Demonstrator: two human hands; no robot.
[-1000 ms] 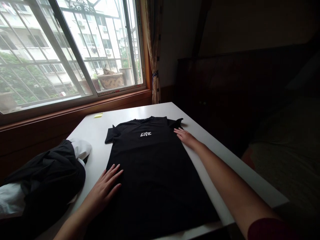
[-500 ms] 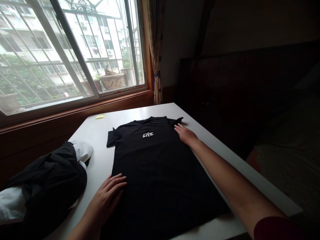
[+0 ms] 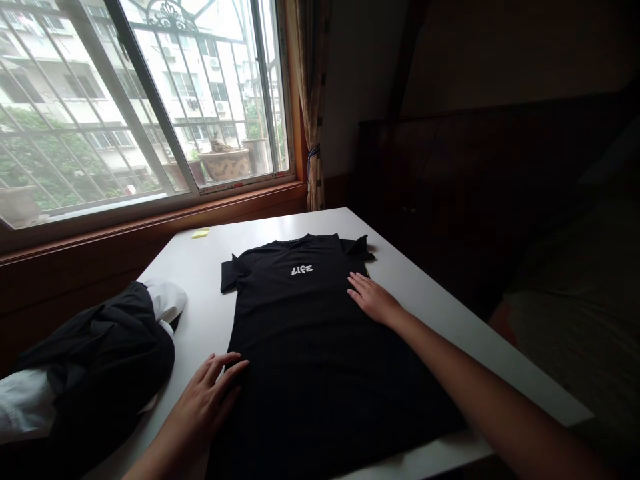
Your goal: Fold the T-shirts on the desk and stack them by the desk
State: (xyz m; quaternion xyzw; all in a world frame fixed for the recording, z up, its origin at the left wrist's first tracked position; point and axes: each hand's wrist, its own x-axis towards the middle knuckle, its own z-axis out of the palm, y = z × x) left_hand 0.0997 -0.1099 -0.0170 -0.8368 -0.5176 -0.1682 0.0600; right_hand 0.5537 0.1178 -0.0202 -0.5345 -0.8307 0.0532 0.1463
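Observation:
A black T-shirt (image 3: pixel 320 347) lies spread on a white table (image 3: pixel 265 223), its collar towards the window and its hem towards me. White lettering (image 3: pixel 302 270) marks the upper chest. My left hand (image 3: pixel 213 390) rests at the shirt's left edge, fingers apart and bent a little, fingertips on the cloth. Flat on the right side below the sleeve lies my right hand (image 3: pixel 373 297), fingers stretched out. Both short sleeves stick out to the sides and look partly folded or creased. Neither hand grips anything that I can see.
A heap of black and white clothes (image 3: pixel 110 353) occupies the table's left side. A yellow sticky note (image 3: pixel 200 233) sits near the far left corner. Beyond the table are a barred window (image 3: pixel 150 100) and a tied curtain (image 3: pixel 315 160). Dark furniture stands on the right.
My right hand has slid down the shirt's right side, from the sleeve towards me. The shirt has shifted slightly right. My left hand stays near its edge, fingers more bent.

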